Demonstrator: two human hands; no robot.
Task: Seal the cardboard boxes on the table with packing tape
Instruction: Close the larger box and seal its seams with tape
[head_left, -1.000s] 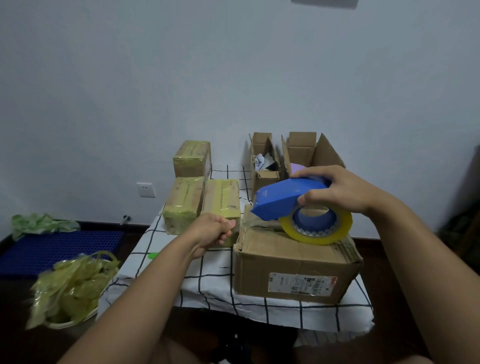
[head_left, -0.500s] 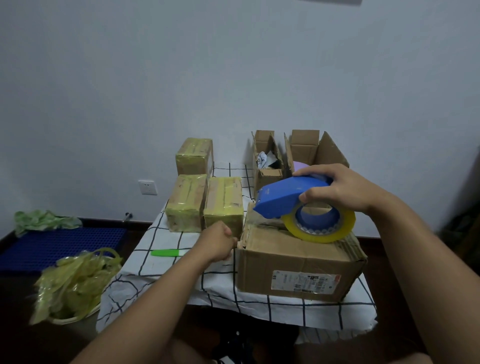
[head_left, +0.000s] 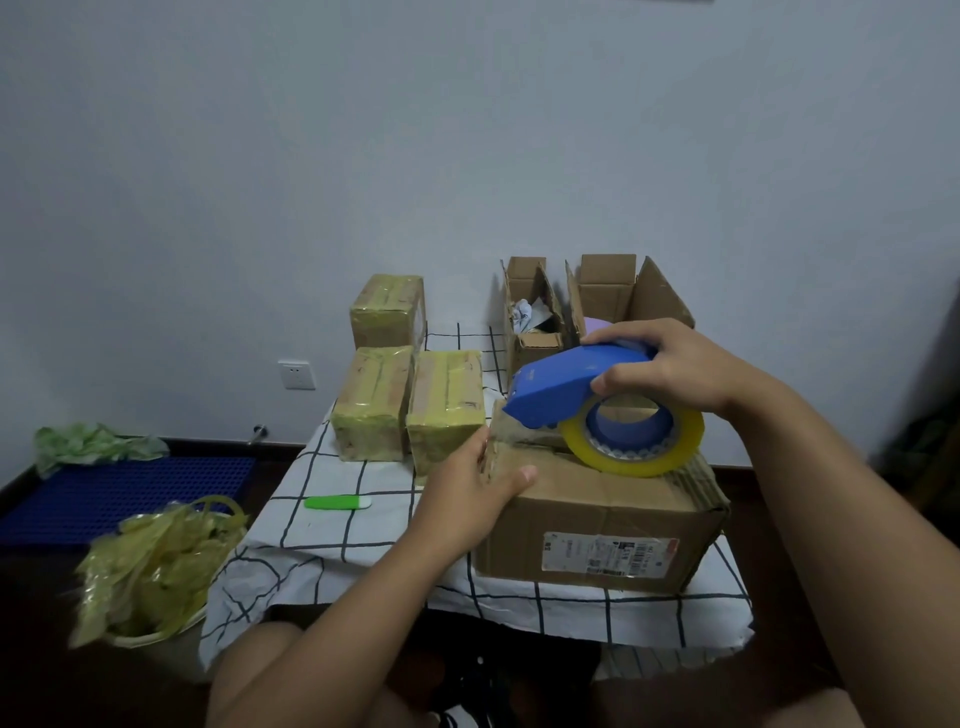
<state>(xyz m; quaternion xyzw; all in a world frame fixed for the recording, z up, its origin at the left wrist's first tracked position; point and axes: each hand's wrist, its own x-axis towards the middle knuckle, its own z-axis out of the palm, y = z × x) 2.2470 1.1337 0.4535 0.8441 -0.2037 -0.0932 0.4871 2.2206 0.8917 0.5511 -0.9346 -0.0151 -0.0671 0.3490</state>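
A large brown cardboard box (head_left: 597, 519) with a shipping label sits at the table's near right. My right hand (head_left: 670, 369) grips a blue tape dispenser (head_left: 571, 382) with a yellow-edged tape roll (head_left: 634, 441) resting on the box top. My left hand (head_left: 470, 493) lies against the box's upper left corner, thumb on top, fingers down the side, over a stretch of clear tape (head_left: 511, 439) coming from the dispenser. Three boxes wrapped in yellowish tape (head_left: 447, 410) stand at the left. Two open boxes (head_left: 530, 332) stand at the back.
A green utility knife (head_left: 337, 502) lies on the checked tablecloth (head_left: 322, 530). On the floor at left are a basket of crumpled yellow tape (head_left: 156, 566), a blue plastic mat (head_left: 119, 493) and a green bag (head_left: 88, 447). A wall socket (head_left: 297, 375) is behind.
My left hand moved right from the taped boxes to the big box's left corner and opened onto it. The dispenser stayed on the box top; the knife came into view.
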